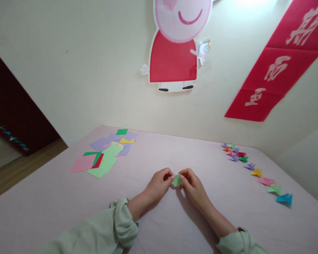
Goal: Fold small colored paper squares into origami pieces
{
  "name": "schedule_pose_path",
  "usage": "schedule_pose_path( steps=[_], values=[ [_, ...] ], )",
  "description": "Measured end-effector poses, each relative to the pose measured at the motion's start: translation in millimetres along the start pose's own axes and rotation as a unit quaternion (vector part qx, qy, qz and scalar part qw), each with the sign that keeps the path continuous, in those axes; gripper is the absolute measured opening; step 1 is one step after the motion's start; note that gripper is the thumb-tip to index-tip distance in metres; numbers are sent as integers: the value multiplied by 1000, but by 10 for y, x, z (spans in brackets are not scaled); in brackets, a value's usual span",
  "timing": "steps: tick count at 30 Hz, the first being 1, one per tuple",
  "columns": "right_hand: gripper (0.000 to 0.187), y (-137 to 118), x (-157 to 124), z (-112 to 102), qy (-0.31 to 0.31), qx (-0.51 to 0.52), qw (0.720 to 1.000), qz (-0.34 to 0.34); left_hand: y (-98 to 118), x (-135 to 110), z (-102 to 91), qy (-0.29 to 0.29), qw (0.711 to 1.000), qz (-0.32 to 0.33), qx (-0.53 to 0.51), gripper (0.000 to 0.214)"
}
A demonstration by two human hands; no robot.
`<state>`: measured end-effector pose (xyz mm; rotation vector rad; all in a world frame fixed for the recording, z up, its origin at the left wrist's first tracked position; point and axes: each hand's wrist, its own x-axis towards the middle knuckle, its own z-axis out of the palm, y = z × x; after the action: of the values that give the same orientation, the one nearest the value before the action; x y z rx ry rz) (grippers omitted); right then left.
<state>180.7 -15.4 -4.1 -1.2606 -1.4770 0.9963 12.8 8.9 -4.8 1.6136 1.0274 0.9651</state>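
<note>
A small piece of light green folded paper [177, 180] is held between my two hands, just above the middle of the table. My left hand [160, 183] pinches its left edge between thumb and fingers. On the opposite side, my right hand [193, 187] grips the right edge the same way. Parts of the paper are covered by my fingertips, so its exact folds cannot be made out. A shadow falls on the pale pink tablecloth below my hands.
Loose coloured paper sheets [103, 165] lie spread at the left of the table [69, 208]. Along the right side runs a row of several folded paper figures, with a blue one [284, 199] nearest. Behind the table, a cartoon pig cutout [173, 58] and red banner [274, 70] hang on the wall.
</note>
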Motion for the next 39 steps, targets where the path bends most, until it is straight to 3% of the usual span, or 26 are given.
schedule_pose_path(
  steps=[5, 11, 31, 39],
  values=[
    [20, -28, 13, 36, 4, 10, 1000, 7, 33, -20, -12, -16, 999, -31, -32, 24],
    [17, 11, 57, 16, 8, 67, 997, 39, 90, -27, -18, -18, 1000, 18, 15, 29],
    [14, 54, 42, 21, -8, 75, 996, 48, 91, -17, -20, -18, 998, 34, 46, 23],
    [22, -93, 9, -2, -17, 81, 995, 48, 67, 7, 5, 7, 1000, -3, 17, 21]
  ],
)
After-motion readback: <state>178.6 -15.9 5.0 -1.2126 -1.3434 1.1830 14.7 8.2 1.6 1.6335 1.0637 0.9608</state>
